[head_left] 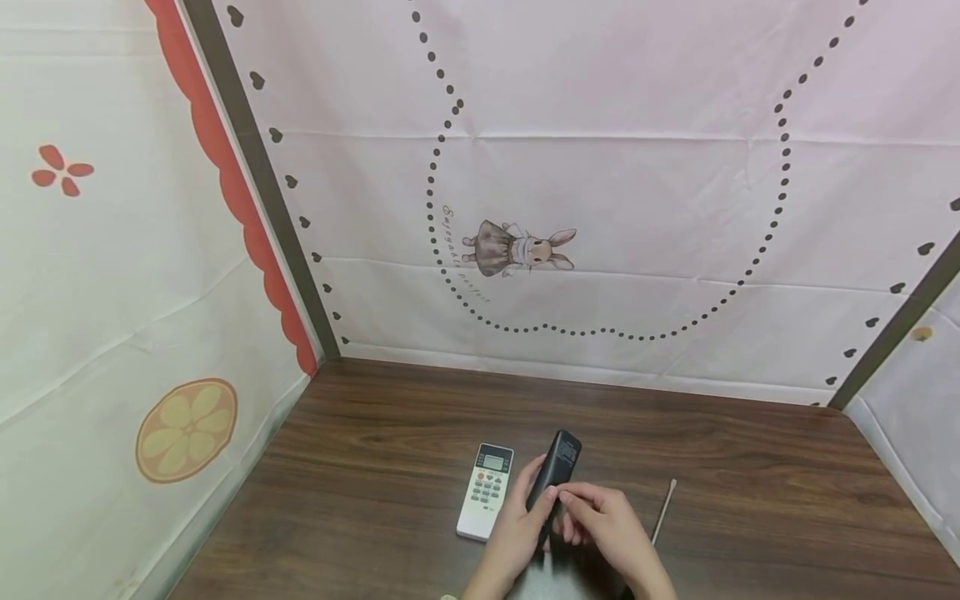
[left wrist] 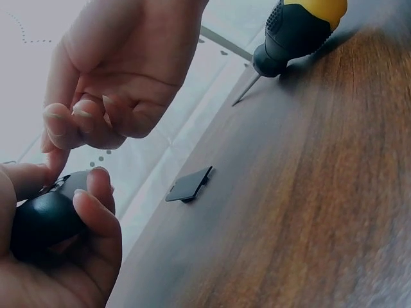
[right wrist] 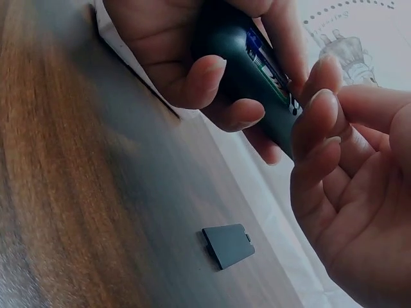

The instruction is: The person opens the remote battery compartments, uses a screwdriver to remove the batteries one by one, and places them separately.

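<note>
My left hand (head_left: 516, 527) grips a black remote control (head_left: 564, 460), its back turned up and tilted above the table. In the right wrist view its battery compartment (right wrist: 266, 69) lies uncovered, with blue, green and white showing inside. My right hand (head_left: 609, 523) has its fingers bent, the fingertips right at the lower end of that compartment. I cannot tell whether they pinch anything there. Below both hands, the small black battery cover (left wrist: 189, 185) lies on the table; it also shows in the right wrist view (right wrist: 230, 246).
A white remote control (head_left: 480, 510) with a small screen lies left of my hands. To their right rests a screwdriver (left wrist: 298, 29) with a black and yellow handle, its shaft pointing away in the head view. Printed cloth walls (head_left: 637, 208) border the wooden table (head_left: 375, 467).
</note>
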The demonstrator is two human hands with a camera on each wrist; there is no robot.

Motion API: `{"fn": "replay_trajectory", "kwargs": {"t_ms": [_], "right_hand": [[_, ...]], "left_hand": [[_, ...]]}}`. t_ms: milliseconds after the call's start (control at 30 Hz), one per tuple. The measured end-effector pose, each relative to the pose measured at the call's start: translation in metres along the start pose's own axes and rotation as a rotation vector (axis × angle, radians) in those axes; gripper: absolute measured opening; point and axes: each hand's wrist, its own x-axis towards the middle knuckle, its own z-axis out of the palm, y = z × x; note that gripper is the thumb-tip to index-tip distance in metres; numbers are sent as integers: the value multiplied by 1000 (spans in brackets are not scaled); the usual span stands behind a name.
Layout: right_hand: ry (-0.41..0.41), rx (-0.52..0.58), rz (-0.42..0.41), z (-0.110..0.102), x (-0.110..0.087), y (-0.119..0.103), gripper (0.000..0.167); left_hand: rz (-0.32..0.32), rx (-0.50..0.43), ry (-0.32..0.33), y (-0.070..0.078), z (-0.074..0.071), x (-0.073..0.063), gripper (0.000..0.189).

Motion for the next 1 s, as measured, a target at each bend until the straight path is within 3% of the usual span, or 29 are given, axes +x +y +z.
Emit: {"fn": "replay_trajectory", "kwargs": {"t_ms": [167, 400, 567, 733, 833, 1000], "right_hand": [[-13, 6, -5, -3, 6, 15, 25], [-33, -13, 6, 2, 6, 18, 31], [-75, -40, 31, 12, 8, 16, 38], [-41, -40, 42, 19, 6, 2, 28], [-6, -64, 24, 20, 2, -7, 27], [-5, -168, 4, 18, 8, 8, 40]], "left_hand": [[-9, 0, -9, 0, -1, 2, 52], [-8, -15, -11, -22, -2, 10, 53], [35, 63, 53, -29, -3, 15, 54], [21, 121, 144, -27, -5, 16, 53], [-5, 74, 156, -26, -7, 17, 53], [-31, 6, 164, -25, -8, 17, 52]]}}
